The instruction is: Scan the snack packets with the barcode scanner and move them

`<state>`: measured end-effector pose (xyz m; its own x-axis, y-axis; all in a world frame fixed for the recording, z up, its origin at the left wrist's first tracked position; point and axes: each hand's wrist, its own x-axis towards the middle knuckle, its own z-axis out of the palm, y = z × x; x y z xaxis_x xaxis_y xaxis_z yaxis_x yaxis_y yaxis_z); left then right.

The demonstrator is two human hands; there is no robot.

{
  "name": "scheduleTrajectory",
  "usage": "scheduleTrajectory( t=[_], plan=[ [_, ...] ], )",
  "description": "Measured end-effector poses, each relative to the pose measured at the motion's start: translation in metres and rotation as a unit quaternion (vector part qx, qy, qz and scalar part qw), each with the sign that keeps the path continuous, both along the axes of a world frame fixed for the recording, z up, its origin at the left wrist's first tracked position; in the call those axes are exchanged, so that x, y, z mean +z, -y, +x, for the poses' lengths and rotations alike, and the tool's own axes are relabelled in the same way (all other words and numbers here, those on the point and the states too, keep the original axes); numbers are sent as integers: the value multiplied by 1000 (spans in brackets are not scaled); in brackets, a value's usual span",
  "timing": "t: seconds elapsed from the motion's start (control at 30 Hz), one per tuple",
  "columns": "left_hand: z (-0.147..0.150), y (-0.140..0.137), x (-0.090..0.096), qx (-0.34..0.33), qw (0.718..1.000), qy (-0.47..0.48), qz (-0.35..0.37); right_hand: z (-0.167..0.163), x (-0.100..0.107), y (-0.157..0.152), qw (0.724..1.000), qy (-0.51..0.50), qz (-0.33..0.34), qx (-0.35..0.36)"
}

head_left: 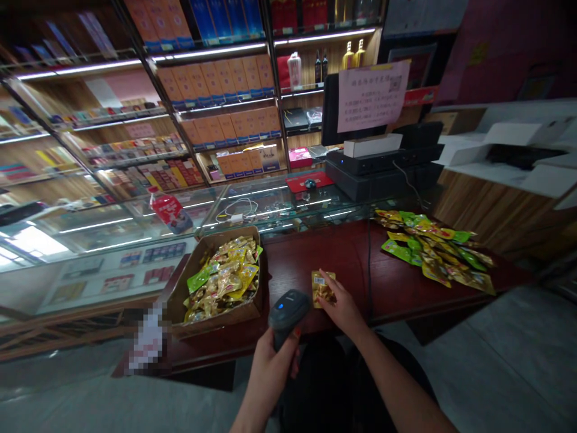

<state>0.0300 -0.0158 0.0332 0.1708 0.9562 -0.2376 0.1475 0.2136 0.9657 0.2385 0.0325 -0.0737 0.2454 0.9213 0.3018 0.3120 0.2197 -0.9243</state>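
My left hand [274, 359] is wrapped round the handle of a dark grey barcode scanner [289, 310], whose blue light is lit and whose head points away from me. Just right of it, my right hand [341, 307] grips a small gold snack packet [318, 290] by its right side, at the dark red table [288, 255]. The packet's white barcode label faces up. To the left, a cardboard box [260, 304] holds many gold, yellow and green snack packets [232, 273]. A loose pile of similar packets [433, 246] lies on the table's right part.
A dark cable [369, 264] crosses the table right of my right hand. Behind stand a glass counter [211, 207] with a red bottle [167, 210], and a monitor [331, 114] above a black cash drawer [383, 174]. Stocked shelves [216, 102] line the back.
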Motion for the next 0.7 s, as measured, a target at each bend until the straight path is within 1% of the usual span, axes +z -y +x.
scheduleTrajectory(
  t=[0.07,0.3,0.5,0.7],
  plan=[
    [2,-1,0,-6,1000,-2,3,-3,1,1,1000,21,3,0],
    [3,-1,2,-24,999,-32,6,-6,-1,0,1000,9,-2,-8],
    [1,1,-5,-22,1000,-20,1,-5,-6,-3,1000,-14,-1,-1],
    [1,-2,-4,-18,999,-28,1,-6,-4,-2,1000,12,-9,-18]
  ],
)
